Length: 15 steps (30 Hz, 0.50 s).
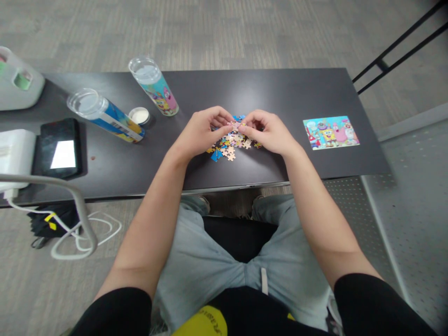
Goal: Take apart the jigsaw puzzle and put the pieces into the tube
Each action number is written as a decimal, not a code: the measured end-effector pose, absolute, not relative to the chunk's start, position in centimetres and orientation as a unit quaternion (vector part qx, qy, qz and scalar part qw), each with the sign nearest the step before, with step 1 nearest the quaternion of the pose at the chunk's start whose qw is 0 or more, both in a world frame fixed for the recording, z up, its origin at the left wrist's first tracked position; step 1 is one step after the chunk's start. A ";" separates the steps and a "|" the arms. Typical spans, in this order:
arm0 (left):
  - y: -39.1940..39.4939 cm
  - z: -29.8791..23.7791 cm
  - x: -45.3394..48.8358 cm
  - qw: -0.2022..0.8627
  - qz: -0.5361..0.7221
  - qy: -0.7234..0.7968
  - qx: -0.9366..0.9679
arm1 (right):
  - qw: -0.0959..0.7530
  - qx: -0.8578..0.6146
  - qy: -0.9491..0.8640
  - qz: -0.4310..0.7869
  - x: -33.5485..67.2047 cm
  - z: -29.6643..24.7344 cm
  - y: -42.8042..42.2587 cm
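Hands (203, 128) (269, 130) — two — pinch puzzle pieces (236, 126) over one pile (229, 151).

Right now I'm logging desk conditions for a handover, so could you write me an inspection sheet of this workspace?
Surface: dark table, small brownish spot toward the left.
Work items: loose pile of jigsaw pieces; cartoon picture card flat at the right; two printed tubes upright left of the pile.
Clutter: small white-topped round container beside the tubes; black screened device and white device further left.
Hands: left hand and right hand meet over the pile, fingertips bunched; exact grip unclear.
Cables: pale cables loop at lower left; one plugs into the white device.
Surroundings: patterned carpet; black item with yellow marking on the floor.
Other people: nothing seen.
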State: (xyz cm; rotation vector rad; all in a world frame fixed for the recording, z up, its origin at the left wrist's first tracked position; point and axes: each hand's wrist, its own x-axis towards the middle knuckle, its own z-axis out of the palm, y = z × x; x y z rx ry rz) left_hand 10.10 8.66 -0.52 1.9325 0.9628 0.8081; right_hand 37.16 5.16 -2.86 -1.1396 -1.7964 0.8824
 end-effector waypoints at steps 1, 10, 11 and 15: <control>8.7 -0.5 10.0 0.402 0.319 0.383 0.768 | 0.411 -0.455 -0.700 0.367 37.1 -3.0 5.2; 8.0 0.2 10.4 0.315 0.288 0.401 0.810 | 0.450 -0.411 -0.644 0.462 36.9 -3.9 5.7; 7.9 0.3 10.6 0.322 0.283 0.402 0.809 | 0.450 -0.403 -0.645 0.468 36.9 -4.0 5.7; 7.8 0.4 11.0 0.361 0.291 0.388 0.797 | 0.447 -0.395 -0.655 0.465 37.1 -4.1 5.6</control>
